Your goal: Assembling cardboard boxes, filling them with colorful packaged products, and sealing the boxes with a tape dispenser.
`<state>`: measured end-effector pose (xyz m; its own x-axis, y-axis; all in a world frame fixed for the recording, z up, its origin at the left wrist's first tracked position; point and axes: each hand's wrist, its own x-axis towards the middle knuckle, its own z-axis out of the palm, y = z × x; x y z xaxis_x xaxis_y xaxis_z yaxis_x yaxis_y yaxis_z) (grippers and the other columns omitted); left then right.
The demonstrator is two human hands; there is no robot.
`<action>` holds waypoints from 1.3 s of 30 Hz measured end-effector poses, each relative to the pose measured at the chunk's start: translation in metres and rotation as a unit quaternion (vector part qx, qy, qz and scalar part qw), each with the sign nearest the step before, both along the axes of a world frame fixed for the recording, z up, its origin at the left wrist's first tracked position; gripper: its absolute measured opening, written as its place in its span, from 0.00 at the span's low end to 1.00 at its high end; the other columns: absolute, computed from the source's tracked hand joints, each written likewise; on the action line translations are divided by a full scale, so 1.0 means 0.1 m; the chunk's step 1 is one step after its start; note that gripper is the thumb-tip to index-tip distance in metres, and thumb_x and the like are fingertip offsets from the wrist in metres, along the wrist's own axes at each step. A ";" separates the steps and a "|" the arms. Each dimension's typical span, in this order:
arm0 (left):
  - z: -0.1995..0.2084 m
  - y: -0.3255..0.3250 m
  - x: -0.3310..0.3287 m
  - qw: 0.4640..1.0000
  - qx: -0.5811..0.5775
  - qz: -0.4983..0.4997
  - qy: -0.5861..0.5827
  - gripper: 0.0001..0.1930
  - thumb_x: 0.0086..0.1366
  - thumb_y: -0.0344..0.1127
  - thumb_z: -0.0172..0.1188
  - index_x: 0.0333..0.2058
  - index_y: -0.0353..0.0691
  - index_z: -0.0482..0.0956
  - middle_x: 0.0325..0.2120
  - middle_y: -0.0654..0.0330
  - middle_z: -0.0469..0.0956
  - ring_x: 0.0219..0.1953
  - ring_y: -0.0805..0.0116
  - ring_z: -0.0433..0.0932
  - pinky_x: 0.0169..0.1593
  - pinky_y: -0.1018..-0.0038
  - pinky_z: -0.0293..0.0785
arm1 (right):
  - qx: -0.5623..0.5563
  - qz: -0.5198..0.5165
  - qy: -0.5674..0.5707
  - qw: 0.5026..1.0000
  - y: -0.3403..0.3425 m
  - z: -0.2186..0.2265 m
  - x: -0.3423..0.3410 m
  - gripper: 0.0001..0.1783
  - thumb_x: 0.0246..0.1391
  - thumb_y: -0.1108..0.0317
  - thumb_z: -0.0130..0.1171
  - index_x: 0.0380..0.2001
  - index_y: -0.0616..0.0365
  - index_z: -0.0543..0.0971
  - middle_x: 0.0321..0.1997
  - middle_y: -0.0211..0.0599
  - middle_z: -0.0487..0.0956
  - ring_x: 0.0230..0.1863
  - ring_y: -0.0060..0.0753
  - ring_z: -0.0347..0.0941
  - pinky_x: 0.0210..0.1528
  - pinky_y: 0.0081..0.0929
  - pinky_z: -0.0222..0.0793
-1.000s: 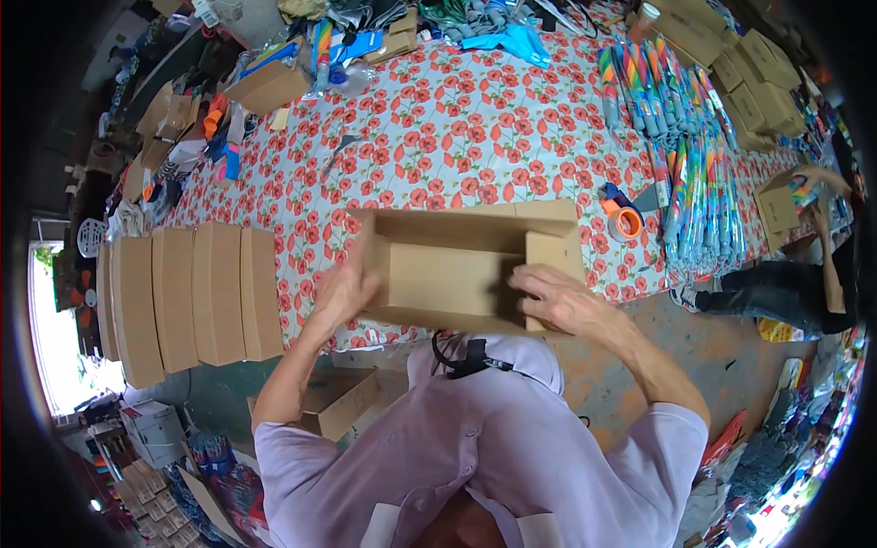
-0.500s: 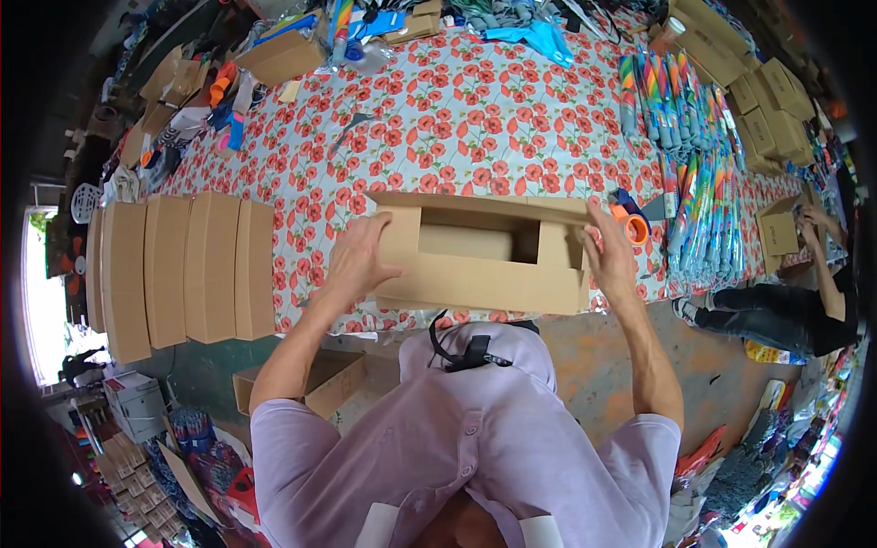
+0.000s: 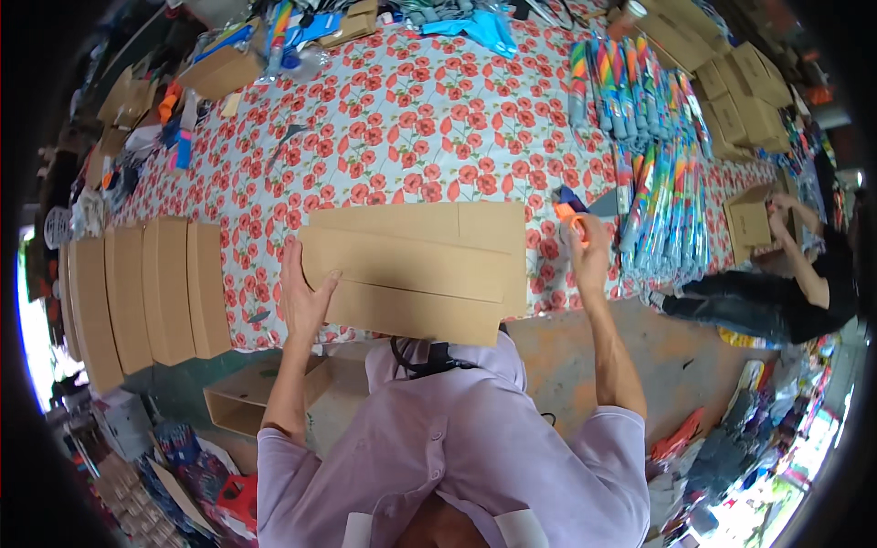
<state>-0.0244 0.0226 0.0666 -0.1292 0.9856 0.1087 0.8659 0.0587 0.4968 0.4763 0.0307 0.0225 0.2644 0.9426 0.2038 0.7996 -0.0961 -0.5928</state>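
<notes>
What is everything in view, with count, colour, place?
Carton: one, brown, table's near edge
Tape dispenser: one, orange and blue, right of carton
Lined-up cartons: at least four, brown, left
Wrapped umbrellas: many, multicoloured, table's right
Tablecloth: one, red-flowered white, tabletop
Floor carton: one, brown, lower left
Stacked cartons: several, brown, upper right
Clutter: plenty, mixed colours, around the rim
Co-worker: one, dark-clothed, right
Left hand: one, bare, carton's left end
Right hand: one, bare, at tape dispenser

Wide fisheye view from the head, downward, near the flowered table (image 3: 411, 169)
</notes>
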 end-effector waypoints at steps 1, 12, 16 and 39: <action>-0.01 -0.03 0.00 1.000 0.002 0.021 0.004 0.45 0.55 0.36 0.71 0.69 0.37 0.58 0.64 0.44 0.67 0.64 0.44 0.69 0.65 0.61 0.67 | 0.000 -0.001 -0.090 0.996 0.14 -0.18 0.26 0.29 0.59 0.64 0.62 0.62 0.64 0.70 0.56 0.56 0.76 0.63 0.59 0.68 0.67 0.43 0.62; -0.20 -0.05 0.18 0.998 -0.032 0.006 0.045 0.48 0.55 0.53 0.72 0.69 0.42 0.59 0.64 0.44 0.65 0.66 0.45 0.64 0.67 0.53 0.63 | -0.194 0.053 0.185 0.962 0.92 -1.55 1.61 0.42 0.60 0.66 0.54 0.75 0.57 0.52 0.65 0.55 0.70 0.62 0.46 0.71 0.59 0.43 0.69; -0.25 -0.16 0.24 0.998 -0.037 0.034 0.046 0.48 0.56 0.58 0.69 0.69 0.42 0.59 0.64 0.43 0.64 0.66 0.43 0.64 0.66 0.51 0.63 | -0.221 0.168 0.574 0.770 0.70 0.54 0.01 0.49 0.54 0.74 0.56 0.76 0.53 0.48 0.62 0.42 0.68 0.58 0.37 0.69 0.63 0.36 0.66; 0.17 -0.51 1.10 0.657 -0.231 0.086 -0.712 0.24 0.74 0.49 0.54 0.59 0.36 0.71 0.48 0.58 0.79 0.48 0.66 0.81 0.49 0.66 0.81 | 0.096 0.576 0.023 0.811 -0.02 0.89 -1.26 0.34 0.42 0.78 0.68 0.57 0.43 0.78 0.62 0.56 0.70 0.50 0.60 0.76 0.47 0.44 0.79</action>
